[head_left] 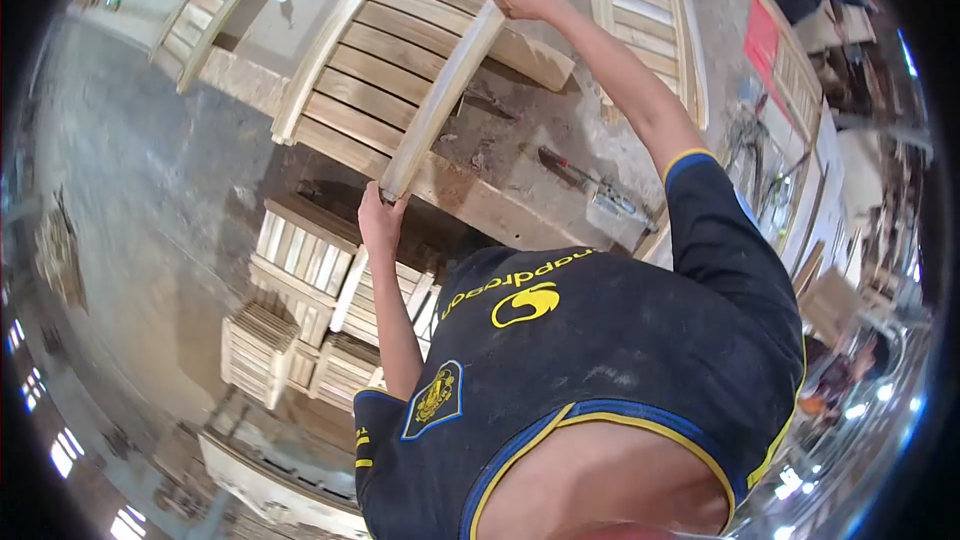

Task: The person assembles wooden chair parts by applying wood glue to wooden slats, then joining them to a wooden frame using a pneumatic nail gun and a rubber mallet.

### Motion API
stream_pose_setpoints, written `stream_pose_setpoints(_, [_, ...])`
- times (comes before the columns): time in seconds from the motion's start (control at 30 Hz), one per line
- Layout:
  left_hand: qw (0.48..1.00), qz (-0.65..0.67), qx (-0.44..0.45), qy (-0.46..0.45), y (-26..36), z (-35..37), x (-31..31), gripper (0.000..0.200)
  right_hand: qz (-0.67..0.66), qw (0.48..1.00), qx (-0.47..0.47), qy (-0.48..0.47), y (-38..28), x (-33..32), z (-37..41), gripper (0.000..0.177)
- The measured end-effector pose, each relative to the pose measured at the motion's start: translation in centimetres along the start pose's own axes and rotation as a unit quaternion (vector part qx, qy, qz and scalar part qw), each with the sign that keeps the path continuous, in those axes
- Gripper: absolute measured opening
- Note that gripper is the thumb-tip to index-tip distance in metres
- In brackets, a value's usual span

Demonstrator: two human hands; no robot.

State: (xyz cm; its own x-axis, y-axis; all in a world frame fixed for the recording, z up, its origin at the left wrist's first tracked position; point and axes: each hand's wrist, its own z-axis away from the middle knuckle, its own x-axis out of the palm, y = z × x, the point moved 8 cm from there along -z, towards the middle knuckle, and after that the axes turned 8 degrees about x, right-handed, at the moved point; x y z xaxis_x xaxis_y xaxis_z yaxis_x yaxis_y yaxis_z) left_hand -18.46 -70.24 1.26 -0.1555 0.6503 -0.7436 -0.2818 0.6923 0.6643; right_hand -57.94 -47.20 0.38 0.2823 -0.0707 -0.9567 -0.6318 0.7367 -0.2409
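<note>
Closed around wooden slat (440, 95): left hand (380, 218) at near end, right hand (522, 2) at far end. Held across slatted panel (375, 70).

Dusty concrete floor (150, 190), stacked wooden crates (300, 325)

The jersey (620, 340) is dark navy with yellow-and-blue piping, a yellow logo and lettering and a blue-and-yellow crest, while above the jersey the wooden slat (440, 90) and slatted panel (370, 80) are pale tan, left of it the floor (140, 190) is mottled grey, and up right a sheet (762, 40) is red.
</note>
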Motion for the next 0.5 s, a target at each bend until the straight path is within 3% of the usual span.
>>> stream_pose_setpoints(0.2, [0.998, 0.056, 0.013, 0.013, 0.5, 0.0, 0.0, 0.041, 0.007, 0.999, 0.022, 0.022, 0.6, 0.7, 0.3, 0.027])
stream_pose_setpoints(0.27, [1.000, 0.015, -0.007, 0.005, 0.5, 0.0, 0.2, 0.046, 0.007, 0.999, 0.024, 0.024, -1.1, -0.4, 1.1, 0.026])
stream_pose_setpoints(0.33, [0.986, -0.112, 0.035, 0.116, 4.1, 0.9, -2.6, 0.056, -0.009, 0.979, 0.127, 0.156, -2.1, -4.4, 3.8, 0.022])
stream_pose_setpoints(0.4, [0.994, -0.007, -0.014, 0.112, 8.3, 0.1, -4.9, 0.068, -0.175, 0.955, 0.145, 0.191, -4.1, -7.3, 7.0, 0.043])
stream_pose_setpoints(0.43, [0.982, 0.165, -0.044, 0.085, 11.3, -0.1, -5.3, 0.070, -0.365, 0.904, 0.117, 0.190, -6.2, -8.4, 9.5, 0.036])
stream_pose_setpoints(0.47, [0.929, 0.367, -0.043, 0.033, 14.1, -0.6, -4.8, 0.067, -0.539, 0.817, 0.095, 0.179, -8.7, -9.7, 12.5, 0.030])
stream_pose_setpoints(0.5, [0.847, 0.530, -0.027, -0.005, 17.8, -0.7, -4.8, 0.067, -0.584, 0.794, 0.061, 0.159, -12.5, -12.4, 15.9, 0.025])
